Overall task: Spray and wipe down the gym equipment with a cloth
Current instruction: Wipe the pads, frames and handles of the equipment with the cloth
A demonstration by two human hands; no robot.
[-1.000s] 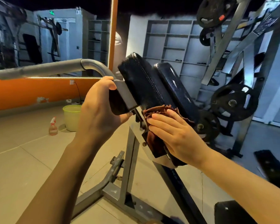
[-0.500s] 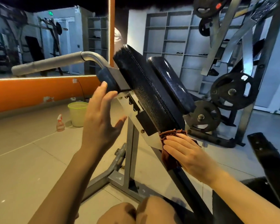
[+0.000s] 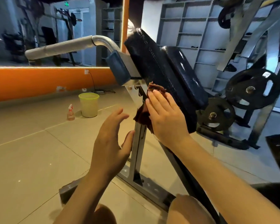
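Both hands work at the left side of a tilted black pad (image 3: 158, 73) on a grey steel bench frame (image 3: 138, 152). Flat and with straight fingers, the right hand (image 3: 166, 117) presses a dark reddish-brown cloth (image 3: 143, 116) against the pad's lower side edge and the bracket under it; the cloth bunches above the fingertips and hangs out below the palm toward the upright post. Just left of that post the left hand (image 3: 111, 143) hovers with fingers spread and relaxed, thumb beside the steel, holding nothing and apart from the cloth. A second glossy black pad (image 3: 186, 73) sits just behind the first. A grey padded handle bar (image 3: 60, 47) juts leftward from the frame, ending at a dark blue-grey block (image 3: 120, 70). On the tiled floor (image 3: 31, 143), well apart from both hands, a small spray bottle (image 3: 70, 112) with a pale nozzle stands just beside a yellow-green bucket (image 3: 89, 104). No brand or label on the bottle, pads or frame is legible; the only sign is a small green lit panel (image 3: 66, 4) high in the wall mirror (image 3: 39, 29), too blurred to read. Black weight plates (image 3: 250, 91) hang on a rack to the right, in front of grey wall shelves (image 3: 192, 21). Bare knees show at the bottom edge.
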